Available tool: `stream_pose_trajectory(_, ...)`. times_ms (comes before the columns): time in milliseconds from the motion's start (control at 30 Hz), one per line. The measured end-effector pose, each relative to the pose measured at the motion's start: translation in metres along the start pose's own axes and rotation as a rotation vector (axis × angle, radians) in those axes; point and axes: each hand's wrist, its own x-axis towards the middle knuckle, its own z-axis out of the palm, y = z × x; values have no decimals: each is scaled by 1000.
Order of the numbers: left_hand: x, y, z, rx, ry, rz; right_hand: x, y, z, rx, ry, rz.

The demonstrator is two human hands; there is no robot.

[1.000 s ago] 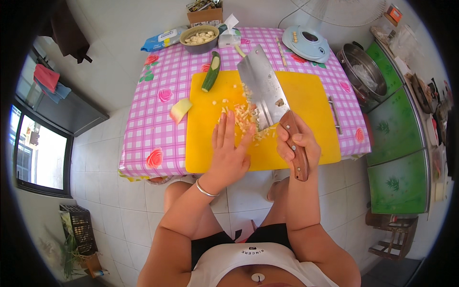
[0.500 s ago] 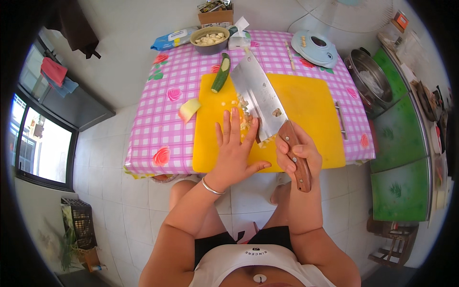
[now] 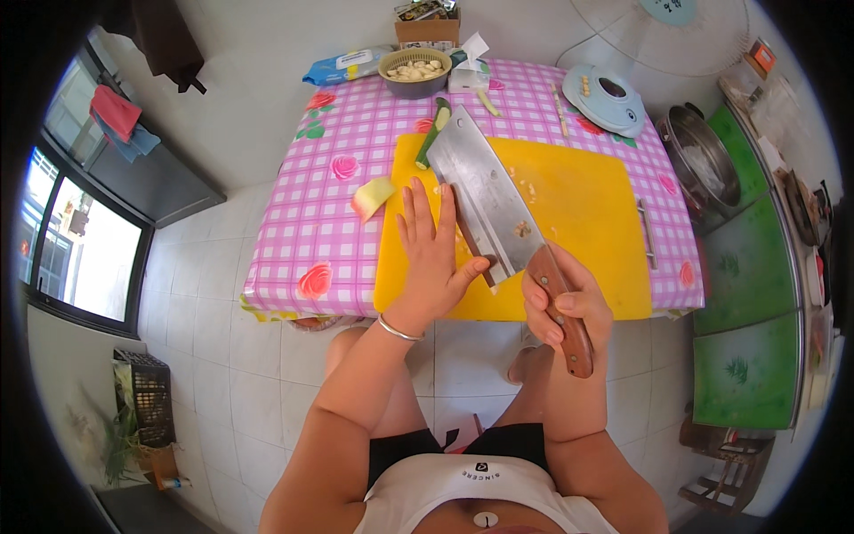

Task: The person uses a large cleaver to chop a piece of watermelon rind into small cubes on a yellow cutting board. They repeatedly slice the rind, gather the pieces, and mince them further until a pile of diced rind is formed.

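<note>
My right hand (image 3: 574, 303) grips the brown wooden handle of a cleaver (image 3: 480, 182). Its broad steel blade slants up and left over a yellow cutting board (image 3: 592, 214). My left hand (image 3: 427, 245) has its fingers stretched out along the blade's left side, thumb near the lower corner; firm contact is hard to judge. Small pale chopped bits (image 3: 525, 189) lie to the right of the blade, and a few stick to the steel; the blade hides others. A partly peeled cucumber (image 3: 432, 138) rests at the board's far left edge. Left of my fingers is a pale melon-like wedge (image 3: 372, 198).
At the table's far side stand a grey bowl with a strainer (image 3: 418, 89) holding pale pieces, a blue wipes pack (image 3: 347, 65), a tissue pack (image 3: 469, 78) and a light-blue appliance (image 3: 605, 102). Right of the table are a metal pot (image 3: 698, 151) and a green cabinet (image 3: 747, 267).
The cleaver and both hands have shifted slightly toward me relative to the board. Pale bits now show right of the blade. My left fingers lie closer along the steel.
</note>
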Motion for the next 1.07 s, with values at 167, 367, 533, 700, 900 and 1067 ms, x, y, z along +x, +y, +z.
stream_pose_trajectory(167, -4, -12, 5, -81, -23, -89, -6, -7, 0, 20, 12, -19)
stream_pose_trajectory(367, -6, -15, -7, -162, 148, -68, -8, -10, 0, -238, 92, -141)
stream_pose_trajectory(533, -8, -20, -6, -123, 154, -49, -4, 0, 0, -334, 177, -84)
stream_pose_trajectory(700, -6, -11, -3, -89, 89, -83, -2, 4, -6, -210, 110, -138)
stream_pose_trajectory(900, -3, -8, -9, -118, 212, -68, 2, 13, -4, -967, 190, -318)
stream_pose_trajectory(1067, -5, -10, -24, -89, 363, 105, 2, 14, -11, -1468, 41, -238)
